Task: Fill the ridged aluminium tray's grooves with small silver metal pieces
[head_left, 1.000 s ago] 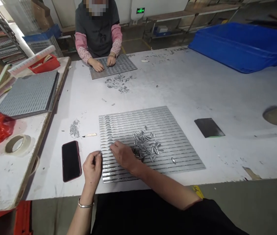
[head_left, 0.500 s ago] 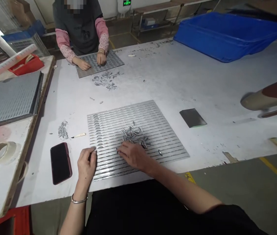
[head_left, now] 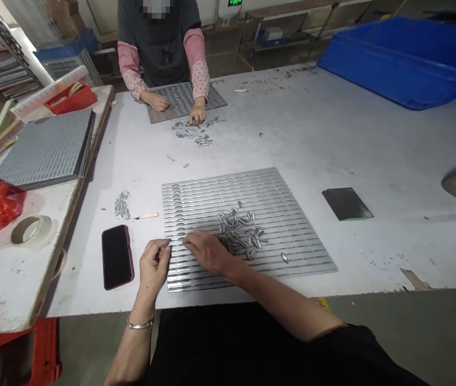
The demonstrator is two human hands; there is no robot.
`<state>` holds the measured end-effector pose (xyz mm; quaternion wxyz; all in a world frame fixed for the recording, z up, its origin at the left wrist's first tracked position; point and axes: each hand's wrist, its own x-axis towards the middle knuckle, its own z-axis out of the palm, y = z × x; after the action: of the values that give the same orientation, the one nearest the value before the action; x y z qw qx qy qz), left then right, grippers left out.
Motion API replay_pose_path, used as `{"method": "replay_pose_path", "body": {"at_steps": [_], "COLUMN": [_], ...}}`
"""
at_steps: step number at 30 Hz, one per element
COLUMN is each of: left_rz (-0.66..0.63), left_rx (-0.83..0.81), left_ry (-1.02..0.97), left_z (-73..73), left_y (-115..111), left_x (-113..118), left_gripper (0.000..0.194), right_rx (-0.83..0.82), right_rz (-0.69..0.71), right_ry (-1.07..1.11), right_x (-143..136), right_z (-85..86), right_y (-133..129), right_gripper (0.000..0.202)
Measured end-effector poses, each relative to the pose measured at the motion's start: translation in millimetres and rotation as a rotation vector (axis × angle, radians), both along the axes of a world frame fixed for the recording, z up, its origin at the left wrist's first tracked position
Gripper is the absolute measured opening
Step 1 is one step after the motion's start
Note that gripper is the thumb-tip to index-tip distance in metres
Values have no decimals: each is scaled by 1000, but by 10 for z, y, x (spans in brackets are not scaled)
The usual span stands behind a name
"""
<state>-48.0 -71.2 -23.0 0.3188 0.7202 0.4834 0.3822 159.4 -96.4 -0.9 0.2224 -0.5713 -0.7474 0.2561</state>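
Note:
A ridged metal sheet [head_left: 292,214] with parallel slots lies in front of me. Down its left side runs a column of small oval metal pieces [head_left: 177,206], and a loose heap of similar pieces [head_left: 238,228] sits near its middle. My right hand [head_left: 207,251] reaches across the sheet, fingertips pinched at the lower end of the column; the small oval metal piece in them is mostly hidden. My left hand [head_left: 154,268] rests at the sheet's left edge with curled fingers, thumb and forefinger close together; what they grip is hidden.
Left of the sheet are a phone [head_left: 117,257], a small knife [head_left: 147,216] and a metal pile [head_left: 122,205]. A dark square pad [head_left: 347,203] lies right. Opposite, a co-worker's hands [head_left: 196,113] work at another sheet [head_left: 159,115]. A blue bin [head_left: 397,64] stands far right.
My right hand has moved left from beside the heap to the column of pieces. The co-worker's one hand has come down to the loose pieces. The camera view has shifted left.

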Motion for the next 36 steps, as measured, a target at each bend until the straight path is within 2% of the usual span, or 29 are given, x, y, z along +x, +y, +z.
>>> {"method": "replay_pose_path", "body": {"at_steps": [5,9,12,14,17,19,22,26,31,36], "left_rz": [-11,-19,-11,-2,6,10,7,5,-7,-15], "left_rx": [30,35,43,55,57,55,63,53,40,29], "left_ry": [0,8,15,13,6,7,18,19,7,-3], "left_z": [-22,-23,-18,-9,8,15,13,3,6,-18], "left_y": [-11,-9,-1,5,14,16,13,-2,-14,-13], "left_x": [-7,-8,-2,3,13,18,17,10,20,15], "left_gripper": [15,16,15,15,16,17,17,16,15,15], "right_rx": [-56,-30,9,75,140,119,63,21,95,-40], "right_rz": [-61,-79,-70,-69,-125,-133,-42,-5,-7,-56], "right_ry": [-82,-210,-191,-120,-67,-138,-286,-389,-198,-79], "right_x": [-192,-242,-224,-124,185,432,707,807,603,68], "right_z": [-39,-44,-57,-55,-27,-4,26,94,182,77], "right_y": [63,115,126,90,-26,-107,-166,-131,-84,-128], "right_gripper": [10,20,18,16,18,19,20,14,16,10]}}
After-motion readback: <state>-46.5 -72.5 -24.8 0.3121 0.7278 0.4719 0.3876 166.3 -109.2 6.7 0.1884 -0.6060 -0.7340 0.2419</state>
